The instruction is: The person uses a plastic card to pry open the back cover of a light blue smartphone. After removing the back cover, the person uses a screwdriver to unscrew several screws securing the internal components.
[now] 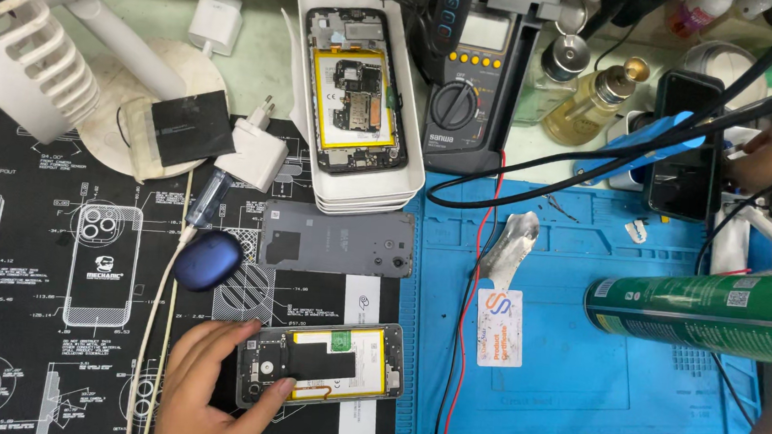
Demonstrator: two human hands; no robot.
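Left hand [208,382] fingers spread on opened phone [319,364] at mat's near edge, right hand [767,155] far right, grip unclear.

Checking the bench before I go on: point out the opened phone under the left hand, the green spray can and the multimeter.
Opened phone [338,365]: head view, on its yellow-edged battery.
Green spray can [700,311]: head view, mid-body of the can.
Multimeter [455,105]: head view, on its rotary dial.

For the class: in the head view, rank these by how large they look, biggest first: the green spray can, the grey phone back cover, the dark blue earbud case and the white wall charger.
1. green spray can, though it sits nearer the camera, so its lead is unsure.
2. grey phone back cover.
3 and 4. dark blue earbud case and white wall charger look alike; no ranking.
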